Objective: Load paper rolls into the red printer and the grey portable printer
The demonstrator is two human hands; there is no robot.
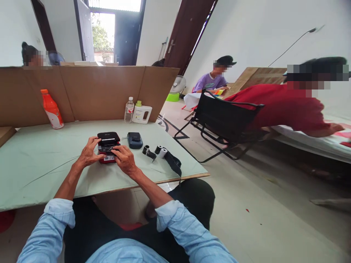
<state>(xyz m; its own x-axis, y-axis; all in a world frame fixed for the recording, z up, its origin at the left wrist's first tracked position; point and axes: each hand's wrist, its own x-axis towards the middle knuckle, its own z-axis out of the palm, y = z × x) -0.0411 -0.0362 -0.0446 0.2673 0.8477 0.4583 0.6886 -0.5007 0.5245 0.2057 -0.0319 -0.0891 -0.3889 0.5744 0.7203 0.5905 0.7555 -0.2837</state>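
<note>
A small black and red portable printer (pixel 109 137) stands on the green-covered table with its lid raised. My left hand (pixel 91 151) grips its left side, fingers near the lid and thumb at the front edge. At the right side of the open compartment, the fingers of my right hand (pixel 124 157) are pressed together; what they hold, if anything, is hidden. To the right lies a dark blue device (pixel 135 140). Beyond my right hand are a small black ribbon spool (pixel 146 149), a white roll (pixel 162 152) and a length of black ribbon (pixel 173 163).
An orange bottle (pixel 52 109), a clear plastic bottle (pixel 128 110) and a white jug (pixel 142 114) stand against the cardboard partition (pixel 106 91). A black folding chair (pixel 222 117) holds a person in red. Another person in purple (pixel 210 82) sits farther back.
</note>
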